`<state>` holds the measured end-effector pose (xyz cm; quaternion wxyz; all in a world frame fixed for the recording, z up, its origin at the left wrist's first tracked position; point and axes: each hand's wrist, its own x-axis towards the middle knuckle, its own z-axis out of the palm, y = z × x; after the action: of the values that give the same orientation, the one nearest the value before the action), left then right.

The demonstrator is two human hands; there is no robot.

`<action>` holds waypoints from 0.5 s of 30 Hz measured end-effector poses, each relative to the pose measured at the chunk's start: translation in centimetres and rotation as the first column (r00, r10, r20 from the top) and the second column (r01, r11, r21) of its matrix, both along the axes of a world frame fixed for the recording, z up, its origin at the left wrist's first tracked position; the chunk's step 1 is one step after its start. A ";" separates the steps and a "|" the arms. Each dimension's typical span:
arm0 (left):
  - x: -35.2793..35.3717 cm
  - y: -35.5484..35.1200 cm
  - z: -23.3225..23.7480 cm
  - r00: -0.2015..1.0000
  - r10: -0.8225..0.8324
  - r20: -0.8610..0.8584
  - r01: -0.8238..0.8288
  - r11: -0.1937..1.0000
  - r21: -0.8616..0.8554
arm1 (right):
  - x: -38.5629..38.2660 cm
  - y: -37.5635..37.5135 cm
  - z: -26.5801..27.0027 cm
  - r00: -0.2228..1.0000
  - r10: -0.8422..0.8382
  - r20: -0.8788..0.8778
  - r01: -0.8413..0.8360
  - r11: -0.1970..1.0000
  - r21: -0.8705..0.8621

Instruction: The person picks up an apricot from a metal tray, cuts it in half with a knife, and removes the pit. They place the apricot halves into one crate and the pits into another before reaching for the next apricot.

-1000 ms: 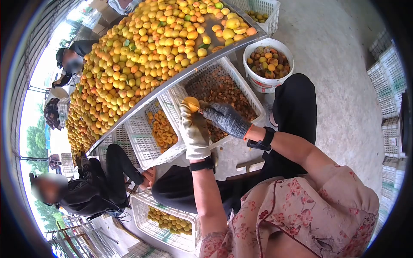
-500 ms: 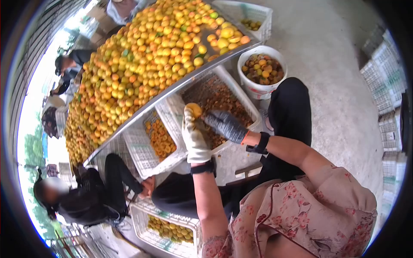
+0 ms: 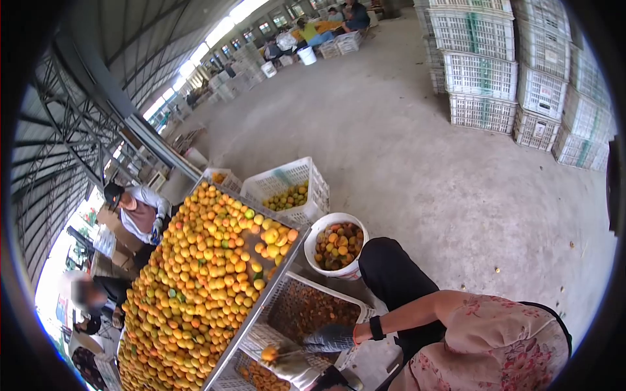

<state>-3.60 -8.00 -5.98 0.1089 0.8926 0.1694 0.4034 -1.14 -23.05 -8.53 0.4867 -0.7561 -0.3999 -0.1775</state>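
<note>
At the bottom of the view my left hand [image 3: 297, 366], in a white glove, is closed around a yellow-orange apricot [image 3: 269, 353]. Just to its right is my right hand [image 3: 329, 339], wearing a dark grey glove, fingers curled together; what they hold, if anything, is hidden. Both hands are over the near edge of a white crate [image 3: 362, 311] with brown pits and scraps [image 3: 317, 309] in it. Below the left hand, apricot halves [image 3: 259, 376] lie in another crate, partly covered by the hand and cut off by the frame.
A metal-edged table [image 3: 259, 304] heaped with apricots [image 3: 195, 260] stands to the left. Beyond my knee are a white bucket [image 3: 355, 264] of darker fruit and a crate [image 3: 317, 189] of greenish fruit. Two people work across the table. Stacked crates [image 3: 482, 78] rise at the far right.
The view has swung up and towards the far floor, so hands and crates appear lower. The apricot stays in my left hand, and my right hand is still close beside it.
</note>
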 end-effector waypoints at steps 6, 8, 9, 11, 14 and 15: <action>-1.5 -2.4 2.6 0.874 -0.014 0.485 0.461 0.338 -0.821 | 0.6 -0.8 6.3 0.729 0.083 -0.679 -0.023 0.995 0.097; -1.9 -3.3 2.5 0.894 -0.093 0.439 0.433 0.431 -0.792 | 0.2 -0.2 7.4 0.656 0.138 -0.742 -0.003 0.984 0.179; -1.8 -3.9 2.4 0.901 -0.132 0.412 0.423 0.471 -0.774 | 0.3 -0.1 7.5 0.579 0.187 -0.794 0.032 0.967 0.251; -1.6 -5.2 1.9 0.914 -0.206 0.349 0.403 0.544 -0.736 | 0.6 0.9 6.9 0.567 0.074 -0.821 0.063 0.989 0.132; -2.4 -6.2 1.4 0.938 -0.278 0.207 0.343 0.660 -0.668 | 1.5 2.0 5.4 0.634 -0.053 -0.771 0.167 0.984 0.070; -2.8 -6.3 1.8 0.910 -0.331 0.248 0.412 0.666 -0.622 | 1.7 2.3 4.7 0.713 -0.077 -0.697 0.233 0.963 0.132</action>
<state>-6.45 -14.29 -4.15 0.5069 0.7863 0.1088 0.3361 0.58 -20.75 -3.87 0.6600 -0.7431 -0.1054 0.0328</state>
